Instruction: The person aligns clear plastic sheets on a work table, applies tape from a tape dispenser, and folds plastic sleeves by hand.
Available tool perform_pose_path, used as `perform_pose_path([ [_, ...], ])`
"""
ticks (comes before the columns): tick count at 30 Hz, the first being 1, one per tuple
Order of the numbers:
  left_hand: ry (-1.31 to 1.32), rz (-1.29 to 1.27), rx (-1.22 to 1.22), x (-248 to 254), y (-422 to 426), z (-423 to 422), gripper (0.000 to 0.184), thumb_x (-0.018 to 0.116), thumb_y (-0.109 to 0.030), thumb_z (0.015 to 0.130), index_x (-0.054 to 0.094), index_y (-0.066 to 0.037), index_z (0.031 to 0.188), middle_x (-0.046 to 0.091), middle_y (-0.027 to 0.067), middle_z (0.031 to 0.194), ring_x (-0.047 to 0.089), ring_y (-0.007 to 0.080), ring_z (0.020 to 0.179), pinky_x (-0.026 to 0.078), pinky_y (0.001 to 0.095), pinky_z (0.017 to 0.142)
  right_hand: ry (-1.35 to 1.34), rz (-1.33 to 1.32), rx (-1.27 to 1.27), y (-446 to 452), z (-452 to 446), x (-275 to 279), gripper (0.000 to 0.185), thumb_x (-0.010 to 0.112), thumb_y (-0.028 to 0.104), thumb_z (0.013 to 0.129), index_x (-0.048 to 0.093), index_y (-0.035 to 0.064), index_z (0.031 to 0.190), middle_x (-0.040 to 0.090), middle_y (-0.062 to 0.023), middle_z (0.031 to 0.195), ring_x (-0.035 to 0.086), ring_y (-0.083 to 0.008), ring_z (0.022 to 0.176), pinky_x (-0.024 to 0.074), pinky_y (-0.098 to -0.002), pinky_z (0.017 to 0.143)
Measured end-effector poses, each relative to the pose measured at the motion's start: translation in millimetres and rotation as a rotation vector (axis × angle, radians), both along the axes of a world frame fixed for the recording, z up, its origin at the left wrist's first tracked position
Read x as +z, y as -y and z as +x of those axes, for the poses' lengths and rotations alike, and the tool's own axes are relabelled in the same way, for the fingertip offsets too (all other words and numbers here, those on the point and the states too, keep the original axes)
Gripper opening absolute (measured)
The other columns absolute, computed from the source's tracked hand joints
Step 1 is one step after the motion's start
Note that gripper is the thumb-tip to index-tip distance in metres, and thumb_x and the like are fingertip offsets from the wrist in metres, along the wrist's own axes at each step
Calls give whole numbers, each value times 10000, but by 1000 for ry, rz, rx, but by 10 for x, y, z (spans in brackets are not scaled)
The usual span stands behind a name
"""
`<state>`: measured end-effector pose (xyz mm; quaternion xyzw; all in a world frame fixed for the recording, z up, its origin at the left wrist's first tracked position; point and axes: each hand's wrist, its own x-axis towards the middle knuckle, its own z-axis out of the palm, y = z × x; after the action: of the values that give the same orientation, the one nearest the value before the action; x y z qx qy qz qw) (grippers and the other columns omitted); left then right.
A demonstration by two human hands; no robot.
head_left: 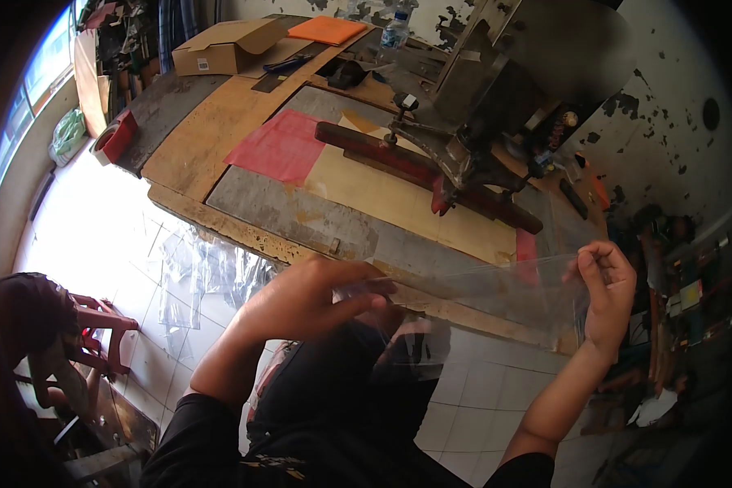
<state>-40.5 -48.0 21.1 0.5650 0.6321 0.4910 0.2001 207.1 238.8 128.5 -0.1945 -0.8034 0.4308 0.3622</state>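
Note:
A clear plastic sheet [504,302] stretches in front of me, between my two hands, over the near edge of the worktable. My left hand [321,299] is closed on one end of it, thumb against the fingers. At the other end, my right hand [610,281] pinches the upper corner between thumb and fingertips. Beyond the sheet, a long dark-red press bar [415,167] stands over a pale yellow sheet [398,203] lying on the grey work surface. A red sheet [276,148] lies flat at the left of the yellow one.
The worktable [191,150] carries a cardboard box [220,49], an orange sheet [327,29] and a water bottle [394,32] at the back. Clear plastic pieces [207,272] litter the floor at left, near a red stool [110,329]. Press machinery rises at the back right.

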Motion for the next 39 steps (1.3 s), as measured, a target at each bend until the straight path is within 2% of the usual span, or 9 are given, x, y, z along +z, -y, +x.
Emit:
perform_pose_path([
  [4, 286, -82, 26, 126, -24, -117, 268, 783, -214, 974, 741, -31, 1167, 810, 124, 987, 796, 201, 929, 591, 337, 843, 43, -130, -46, -216, 148, -143, 179, 740, 186, 1011, 684, 16, 1026, 677, -29, 858, 647, -108, 755, 536, -259, 709],
  [5, 252, -53, 29, 137, -43, -148, 302, 797, -205, 972, 725, -27, 1206, 808, 108, 960, 770, 117, 935, 579, 291, 835, 82, -171, -44, -261, 185, -196, 189, 733, 201, 1018, 684, 19, 1032, 675, -27, 869, 646, -109, 764, 549, -270, 708],
  [11, 509, 67, 80, 134, -402, -270, 331, 795, -181, 978, 709, -7, 1246, 764, 8, 897, 658, 29, 804, 506, 220, 690, 80, -414, -62, -429, 227, -601, 194, 728, 212, 1023, 684, 26, 1057, 671, -8, 941, 632, -92, 819, 511, -266, 646],
  [14, 382, 22, 173, -72, -605, -496, 330, 784, -192, 986, 709, -20, 1258, 749, -3, 881, 613, 25, 766, 471, 228, 664, 73, -455, -53, -514, 91, -1107, 170, 730, 183, 1022, 685, 25, 1067, 664, 3, 949, 615, -82, 831, 487, -254, 674],
  [17, 205, -19, 247, -288, -645, -624, 334, 780, -183, 983, 709, -39, 1276, 771, 7, 916, 687, 82, 841, 516, 268, 758, 79, -258, -29, -631, 3, -1640, 150, 731, 159, 1022, 685, 22, 1061, 660, 12, 934, 598, -68, 844, 476, -238, 742],
  [20, 112, -50, 285, -516, -648, -645, 321, 767, -162, 985, 707, -52, 1280, 773, 41, 944, 722, 115, 887, 543, 290, 810, 41, -309, -116, -574, -56, -1862, 140, 724, 147, 1028, 681, 15, 1047, 657, 12, 916, 588, -67, 838, 456, -230, 782],
  [25, 251, 22, 302, -652, -628, -596, 290, 744, -137, 997, 712, -51, 1272, 768, 71, 945, 738, 130, 932, 557, 290, 846, 42, -243, -139, -483, -49, -1875, 147, 711, 156, 1039, 677, 12, 1037, 658, 10, 906, 587, -73, 843, 461, -238, 778],
  [27, 324, -9, 317, -669, -626, -616, 280, 747, -100, 991, 706, -13, 1253, 775, 72, 1093, 727, 132, 1031, 551, 298, 924, 51, -244, -153, -451, -48, -1863, 147, 705, 155, 1042, 674, 12, 1036, 657, 8, 906, 589, -78, 845, 464, -243, 783],
  [39, 306, 29, 327, -712, -631, -606, 270, 748, -121, 991, 719, -17, 1238, 785, 93, 1000, 747, 130, 922, 564, 286, 837, 20, -194, -148, -413, -37, -1896, 141, 659, 168, 1061, 639, 32, 1031, 641, 6, 914, 583, -78, 862, 457, -245, 812],
])
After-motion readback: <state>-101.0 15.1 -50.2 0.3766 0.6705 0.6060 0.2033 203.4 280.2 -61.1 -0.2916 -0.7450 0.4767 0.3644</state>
